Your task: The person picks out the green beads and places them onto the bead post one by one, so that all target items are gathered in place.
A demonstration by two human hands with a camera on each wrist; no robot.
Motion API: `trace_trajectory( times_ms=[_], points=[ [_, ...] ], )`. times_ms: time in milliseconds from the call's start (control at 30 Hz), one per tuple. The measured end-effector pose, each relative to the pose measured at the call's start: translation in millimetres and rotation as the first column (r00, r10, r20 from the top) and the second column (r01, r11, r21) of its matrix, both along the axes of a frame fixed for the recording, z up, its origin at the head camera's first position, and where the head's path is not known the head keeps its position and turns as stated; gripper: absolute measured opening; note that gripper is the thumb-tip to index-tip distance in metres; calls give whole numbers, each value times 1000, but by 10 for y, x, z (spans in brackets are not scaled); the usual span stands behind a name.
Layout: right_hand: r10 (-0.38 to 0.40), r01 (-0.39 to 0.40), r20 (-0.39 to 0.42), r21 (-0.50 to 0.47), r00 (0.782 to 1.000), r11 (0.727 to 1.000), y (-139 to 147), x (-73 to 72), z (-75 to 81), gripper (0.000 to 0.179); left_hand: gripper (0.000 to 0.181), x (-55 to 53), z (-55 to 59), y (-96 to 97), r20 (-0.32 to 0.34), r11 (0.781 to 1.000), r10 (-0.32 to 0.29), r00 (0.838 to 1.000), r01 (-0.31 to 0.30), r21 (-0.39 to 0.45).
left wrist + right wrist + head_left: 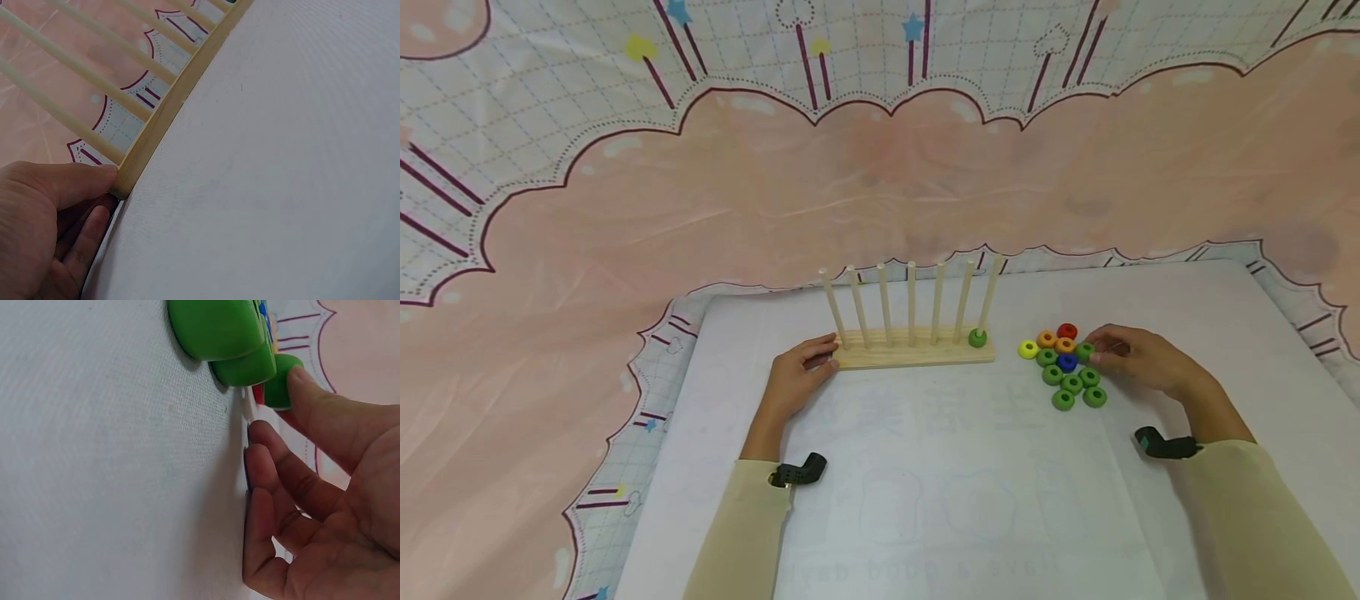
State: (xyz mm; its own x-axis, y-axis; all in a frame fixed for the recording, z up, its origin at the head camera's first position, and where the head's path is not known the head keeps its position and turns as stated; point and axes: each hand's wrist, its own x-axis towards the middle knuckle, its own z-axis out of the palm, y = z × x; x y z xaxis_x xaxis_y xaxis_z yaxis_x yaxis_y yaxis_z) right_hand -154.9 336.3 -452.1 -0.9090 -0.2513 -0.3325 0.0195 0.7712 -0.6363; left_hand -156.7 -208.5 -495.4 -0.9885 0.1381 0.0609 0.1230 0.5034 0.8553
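My left hand (796, 373) grips the left end of a wooden peg board (910, 357), thumb against the end of its base in the left wrist view. Several upright pegs rise from the base. A green bead (977, 338) sits at the foot of the rightmost peg. To the right of the board, my right hand (1138, 357) pinches another green bead (282, 381) at the edge of a cluster of beads. Its thumb lies on the bead, while the other fingers rest along the white surface; the index fingertip is hidden in the right wrist view.
Around the held bead lie several green beads (1071, 383), a blue bead (1066, 362), a yellow bead (1027, 349), two orange beads (1047, 338) and a red bead (1067, 332). The white tabletop (955, 467) meets a patterned pink cloth (925, 183) behind.
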Motion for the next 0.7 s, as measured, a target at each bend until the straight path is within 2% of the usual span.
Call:
trace_trajectory(
  times_ms=[400, 700],
  points=[
    [-30, 30, -3, 3, 1000, 1000, -81, 5, 24, 45, 33, -7, -31, -11, -3, 1000, -6, 1000, 6, 10],
    [-83, 82, -137, -16, 987, 997, -290, -18, 169, 56, 33, -5, -24, -10, 0, 1000, -5, 1000, 5, 20]
  ],
)
